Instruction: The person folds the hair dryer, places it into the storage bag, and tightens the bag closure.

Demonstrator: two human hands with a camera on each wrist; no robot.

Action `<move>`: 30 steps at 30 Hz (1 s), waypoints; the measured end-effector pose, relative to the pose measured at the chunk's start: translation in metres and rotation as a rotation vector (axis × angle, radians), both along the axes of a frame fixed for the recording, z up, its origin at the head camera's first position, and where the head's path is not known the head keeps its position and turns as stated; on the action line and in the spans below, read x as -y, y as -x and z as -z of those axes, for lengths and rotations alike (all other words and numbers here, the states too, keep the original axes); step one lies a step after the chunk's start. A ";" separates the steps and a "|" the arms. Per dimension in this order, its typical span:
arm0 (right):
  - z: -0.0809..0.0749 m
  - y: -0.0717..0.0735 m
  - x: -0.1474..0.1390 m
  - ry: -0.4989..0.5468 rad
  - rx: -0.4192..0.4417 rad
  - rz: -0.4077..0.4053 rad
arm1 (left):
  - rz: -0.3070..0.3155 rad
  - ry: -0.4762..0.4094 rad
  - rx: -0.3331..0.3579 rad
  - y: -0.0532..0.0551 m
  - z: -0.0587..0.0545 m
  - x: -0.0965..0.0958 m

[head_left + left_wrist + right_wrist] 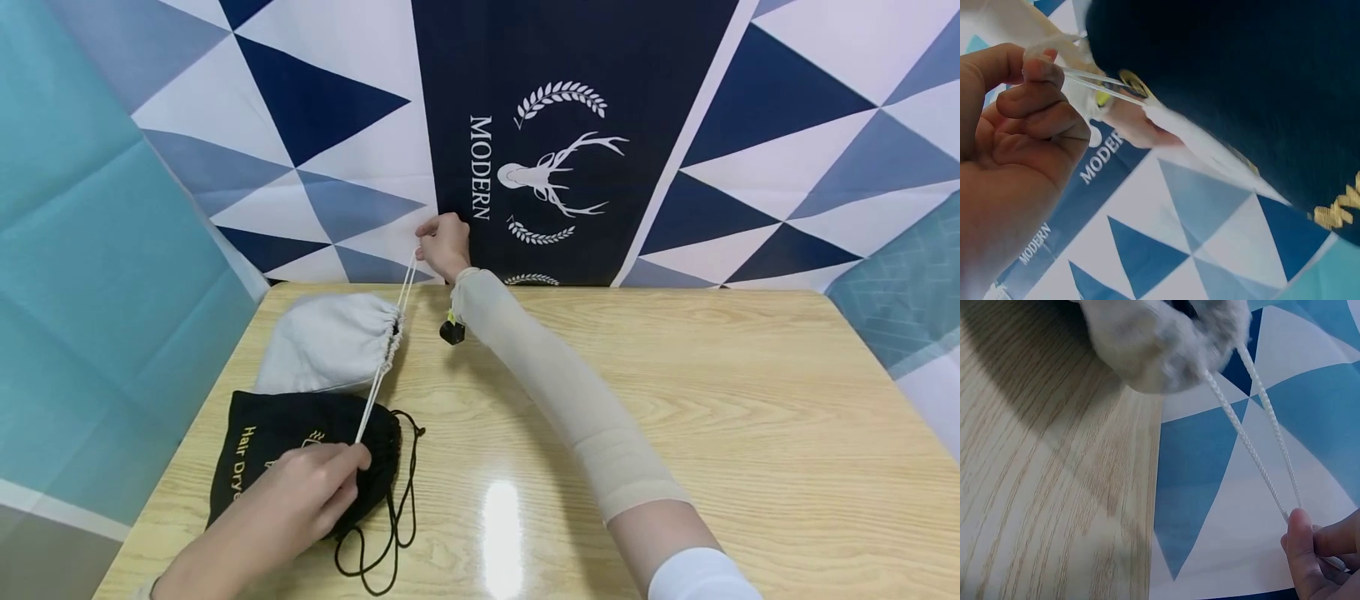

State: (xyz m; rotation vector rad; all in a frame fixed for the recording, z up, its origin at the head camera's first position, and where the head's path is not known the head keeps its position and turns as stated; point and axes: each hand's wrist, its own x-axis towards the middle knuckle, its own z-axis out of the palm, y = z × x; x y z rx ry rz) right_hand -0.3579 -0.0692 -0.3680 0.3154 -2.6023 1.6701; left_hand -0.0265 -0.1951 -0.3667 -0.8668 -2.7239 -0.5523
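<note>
A white drawstring bag (326,342) lies at the left back of the table, its gathered mouth turned right with a small dark gap. My right hand (446,243) pinches the white drawstring (407,283) beyond the table's back edge. Nearer the front, my left hand (300,492) pinches the cord's other end, above a black drawstring bag (300,425) with gold "Hair Dryer"-like lettering. Both lengths of cord run taut from the bag's mouth. In the right wrist view, two strands of cord (1250,437) meet between thumb and finger of the right hand (1322,550).
Loose black cords (397,517) trail from the black bag onto the wooden table (750,400). A small black object (452,331) with a yellow-green bit shows beneath the right wrist. Behind the table hangs a patterned cloth (555,50) with triangles and a deer head.
</note>
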 end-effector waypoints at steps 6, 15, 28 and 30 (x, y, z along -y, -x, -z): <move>0.002 0.004 -0.001 0.014 0.009 0.035 | 0.048 -0.029 0.073 -0.008 0.012 -0.013; 0.001 -0.004 0.001 -0.006 -0.121 0.030 | -0.024 -0.091 0.356 -0.015 0.022 -0.006; -0.028 -0.052 -0.026 -0.088 -0.359 -0.375 | -0.070 -0.005 -0.075 0.020 -0.001 0.009; -0.026 -0.067 -0.024 -0.142 -0.385 -0.447 | -0.086 -0.002 -0.101 0.027 -0.003 0.015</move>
